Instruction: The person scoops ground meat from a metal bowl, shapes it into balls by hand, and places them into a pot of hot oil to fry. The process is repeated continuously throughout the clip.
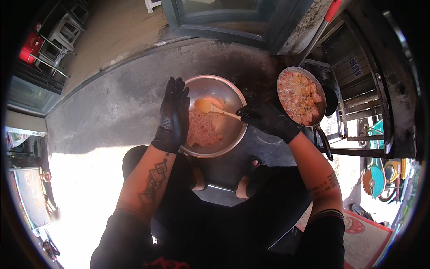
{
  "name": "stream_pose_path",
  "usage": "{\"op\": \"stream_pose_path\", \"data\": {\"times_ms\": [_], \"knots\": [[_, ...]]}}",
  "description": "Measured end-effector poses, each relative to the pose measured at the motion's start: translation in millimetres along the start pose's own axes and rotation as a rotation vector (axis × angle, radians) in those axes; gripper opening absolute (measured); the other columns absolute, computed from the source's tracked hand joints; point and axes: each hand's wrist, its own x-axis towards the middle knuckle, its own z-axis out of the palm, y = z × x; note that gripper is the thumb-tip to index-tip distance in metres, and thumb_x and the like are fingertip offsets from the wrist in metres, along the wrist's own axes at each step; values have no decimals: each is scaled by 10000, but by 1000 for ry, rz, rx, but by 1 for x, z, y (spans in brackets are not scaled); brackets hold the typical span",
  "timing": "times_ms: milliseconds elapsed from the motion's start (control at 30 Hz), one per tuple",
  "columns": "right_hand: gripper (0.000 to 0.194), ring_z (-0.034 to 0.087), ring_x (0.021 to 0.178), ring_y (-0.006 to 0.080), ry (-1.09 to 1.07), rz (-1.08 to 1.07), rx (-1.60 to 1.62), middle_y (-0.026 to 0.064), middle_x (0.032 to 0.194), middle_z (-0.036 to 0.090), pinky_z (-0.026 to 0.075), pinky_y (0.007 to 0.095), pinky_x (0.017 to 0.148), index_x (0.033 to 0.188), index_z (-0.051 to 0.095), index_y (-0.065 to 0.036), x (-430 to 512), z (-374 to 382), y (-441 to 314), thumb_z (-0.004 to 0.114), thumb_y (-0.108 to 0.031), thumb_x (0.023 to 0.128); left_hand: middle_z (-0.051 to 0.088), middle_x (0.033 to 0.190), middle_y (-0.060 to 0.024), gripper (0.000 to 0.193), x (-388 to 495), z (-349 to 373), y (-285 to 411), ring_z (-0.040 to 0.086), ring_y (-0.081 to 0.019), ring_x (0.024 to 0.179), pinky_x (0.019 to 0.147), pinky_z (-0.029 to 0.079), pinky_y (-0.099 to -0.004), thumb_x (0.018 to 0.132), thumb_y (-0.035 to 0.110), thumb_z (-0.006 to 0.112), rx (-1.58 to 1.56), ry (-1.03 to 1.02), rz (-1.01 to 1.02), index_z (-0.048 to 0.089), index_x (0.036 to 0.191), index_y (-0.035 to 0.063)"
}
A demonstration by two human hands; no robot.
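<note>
A round steel bowl [231,134] stands before me with pink raw minced meat [203,129] in its lower left part. My left hand [174,112], in a black glove, lies flat along the bowl's left side, its fingers together and pointing away from me. My right hand [265,119], also gloved in black, grips the handle end of a wooden spoon [220,111] at the right rim. The spoon's head rests inside the bowl near the far side. To the right, a frying pan [324,111] holds pieces of meat [299,95] in bubbling oil.
The pan's black handle [325,143] points towards me, close to my right forearm. Beyond the pan leans a pole with a red grip [332,11]. A dark slatted frame [356,84] stands at the right. A glass door [221,20] borders the concrete floor [111,104] ahead.
</note>
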Motion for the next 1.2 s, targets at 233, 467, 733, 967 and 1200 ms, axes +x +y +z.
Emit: {"op": "stream_pose_path", "data": {"times_ms": [233,467,733,967,1200], "knots": [[316,723,1044,351,-163,26,-234,129,1080,746,565,463,922,1171,753,-131,48,145,-11,779,-289,899,285,1733,-126,622,-4,0,16,340,-294,1562,1297,213,-432,1142,424,421,-40,-41,13,251,1692,187],[354,721,1095,337,-132,-67,-311,108,1158,739,565,467,943,1210,725,-167,27,195,39,797,-279,882,263,1747,-139,662,-9,-1,18,285,-292,1599,1299,201,-391,1131,338,471,-33,-168,32,240,1694,79],[339,721,1085,337,-144,156,-289,115,1161,733,557,459,958,1224,741,-186,25,160,2,719,-187,885,465,1624,-147,527,5,-9,4,437,-270,1493,1231,335,-386,1131,262,461,139,-161,135,432,1595,14],[385,720,1090,339,-99,123,-363,144,1125,748,570,462,942,1237,728,-137,22,150,38,739,-139,852,588,1490,-114,527,6,-11,-3,542,-218,1355,1166,387,-341,1113,374,532,164,-130,75,563,1481,-2],[377,713,1007,152,174,339,886,54,1114,740,585,315,865,1333,669,-63,20,100,-33,754,-135,972,463,1586,-125,672,-50,9,-20,473,-311,1434,1203,351,-418,1088,552,521,-146,-44,-552,440,1594,116]]}}
